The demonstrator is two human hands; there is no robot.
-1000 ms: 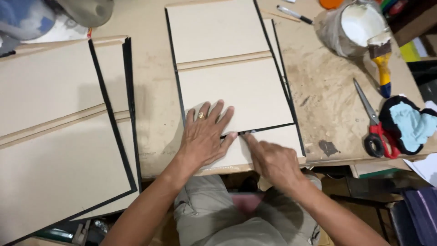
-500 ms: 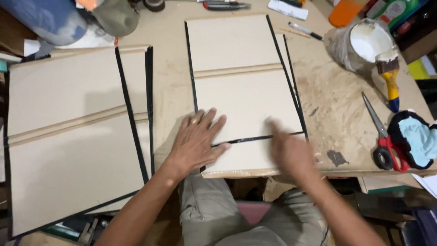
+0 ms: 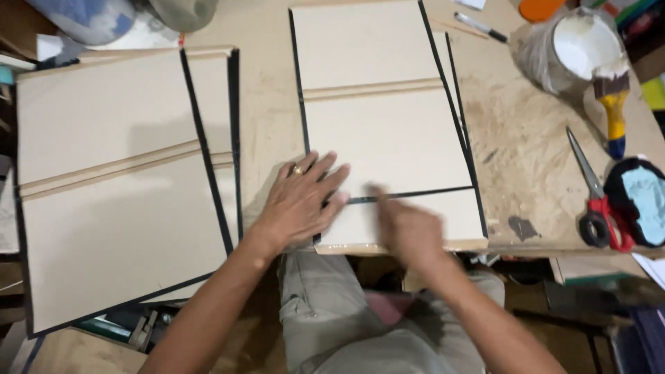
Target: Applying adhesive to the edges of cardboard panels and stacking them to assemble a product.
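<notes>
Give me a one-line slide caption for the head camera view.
Left hand flat on a tan board edged with black tape, blurred right hand over the tape line.

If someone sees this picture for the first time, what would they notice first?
Probably the two hands at the near edge of the middle beige board: the left hand lies flat on it, and the blurred right hand is beside the black strip. Red-handled scissors lie far right.
</notes>
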